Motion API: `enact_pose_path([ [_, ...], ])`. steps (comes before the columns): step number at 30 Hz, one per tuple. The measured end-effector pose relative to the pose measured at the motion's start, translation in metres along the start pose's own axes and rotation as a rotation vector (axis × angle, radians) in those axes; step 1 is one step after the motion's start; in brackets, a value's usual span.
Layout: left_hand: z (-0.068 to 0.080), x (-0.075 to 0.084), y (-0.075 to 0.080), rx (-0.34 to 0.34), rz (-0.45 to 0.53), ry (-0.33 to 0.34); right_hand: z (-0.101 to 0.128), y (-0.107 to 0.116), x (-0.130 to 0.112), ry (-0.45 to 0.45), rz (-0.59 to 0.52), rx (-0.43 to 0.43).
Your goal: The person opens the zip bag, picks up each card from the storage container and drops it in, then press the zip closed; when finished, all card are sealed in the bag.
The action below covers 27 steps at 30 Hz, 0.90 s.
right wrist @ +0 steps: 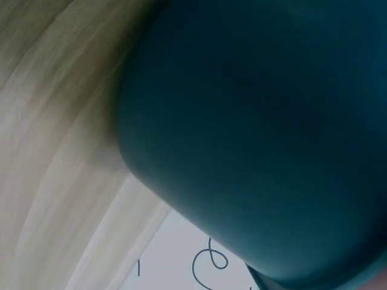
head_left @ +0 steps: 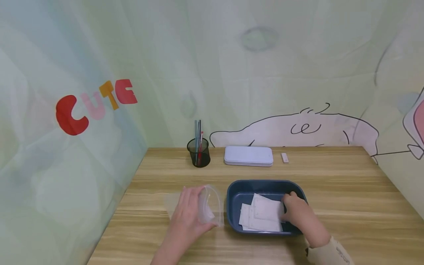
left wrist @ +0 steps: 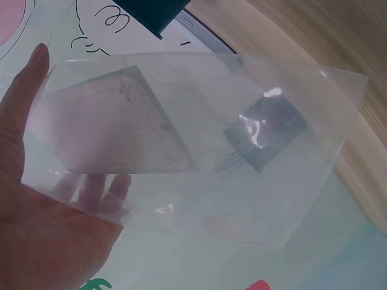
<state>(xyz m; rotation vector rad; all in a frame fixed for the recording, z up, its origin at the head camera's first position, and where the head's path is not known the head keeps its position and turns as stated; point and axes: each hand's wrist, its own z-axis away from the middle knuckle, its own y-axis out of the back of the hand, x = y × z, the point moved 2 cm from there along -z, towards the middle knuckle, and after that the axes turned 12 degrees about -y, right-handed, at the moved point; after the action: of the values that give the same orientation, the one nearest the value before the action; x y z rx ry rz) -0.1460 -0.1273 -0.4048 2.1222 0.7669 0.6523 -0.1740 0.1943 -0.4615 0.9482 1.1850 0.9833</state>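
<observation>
My left hand [head_left: 187, 212] grips a clear plastic bag [left wrist: 199, 211] near its mouth, which gapes toward the basin. Inside the bag, a flat white packet [left wrist: 124, 130] shows through the film. To the right stands a dark blue basin [head_left: 233, 191] with several flat white packets [head_left: 265, 210] overlapping in it. My right hand [head_left: 298, 212] reaches over the basin's right side and pinches the right edge of a packet; its fingertips are partly hidden. In the right wrist view, the basin's outer wall [right wrist: 242, 133] fills most of the picture.
Behind the bag, a black mesh pen cup [head_left: 200, 156] holds pens and pencils. Beside it lie a white pencil case [head_left: 248, 156] and a small pale eraser [head_left: 285, 158]. A printed curtain [head_left: 179, 73] borders the wooden table [head_left: 347, 191] at the back and left.
</observation>
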Motion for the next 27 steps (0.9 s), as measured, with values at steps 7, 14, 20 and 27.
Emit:
enact_pose_path([
  [7,-0.0003,0.0002,-0.0016,-0.006,0.0,0.005,0.0002,-0.0007,-0.0002,0.001,-0.025,-0.002],
  [14,-0.0006,0.0002,-0.0026,-0.001,0.001,-0.004,-0.0009,0.0001,-0.0013,-0.031,-0.06,-0.034],
  [20,-0.0012,0.0007,-0.0023,-0.009,-0.009,0.012,-0.0024,-0.0047,-0.0016,-0.105,-0.162,-0.089],
  [27,-0.0019,0.0008,-0.0027,-0.035,-0.015,0.026,0.0023,-0.0034,-0.0034,-0.044,-0.283,-0.01],
])
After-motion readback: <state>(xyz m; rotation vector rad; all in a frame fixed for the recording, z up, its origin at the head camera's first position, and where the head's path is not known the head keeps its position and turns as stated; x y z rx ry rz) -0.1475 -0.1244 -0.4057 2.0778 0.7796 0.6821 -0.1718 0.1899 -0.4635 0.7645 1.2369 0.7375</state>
